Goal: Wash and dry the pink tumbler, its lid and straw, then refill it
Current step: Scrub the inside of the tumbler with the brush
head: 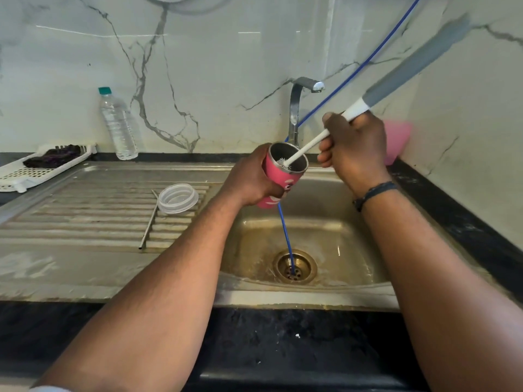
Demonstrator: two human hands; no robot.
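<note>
Brush (308,149) bristles hidden inside tumbler (278,179)

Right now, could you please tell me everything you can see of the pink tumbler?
The pink metal tumbler has a steel-looking interior and rim and pale markings on its side. It is lidless, tilted with its mouth up and to the right, over the steel sink basin. The left hand grips it; the white bottle brush, held by the right hand, reaches inside.
</note>
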